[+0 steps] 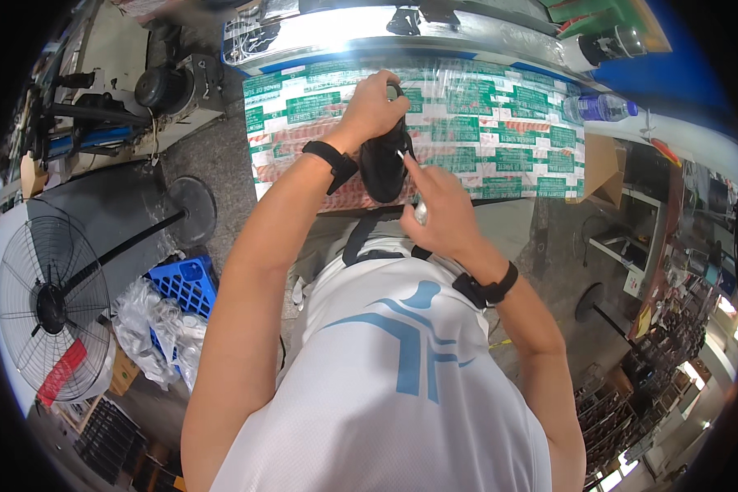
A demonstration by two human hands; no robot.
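A black shoe (pixel 381 170) lies on the work surface in front of me, its toe toward my body. My left hand (pixel 375 107) is closed on the shoe's far end, the fingers wrapped round the collar. Within my right hand (pixel 443 209) is a slim tool with a pale handle (pixel 421 215). My right index finger stretches along the tool, and its light tip (pixel 401 153) meets the right side of the shoe. The fingers hide most of the tool, so its exact kind cannot be told.
Green-and-white printed tape covers the work surface (pixel 484 156). Behind it runs a shiny metal ledge (pixel 344 37). A water bottle (pixel 605 108) lies at the right end. To the left stand a fan (pixel 51 307), a blue crate (pixel 184 283) and clear plastic bags (pixel 152 328).
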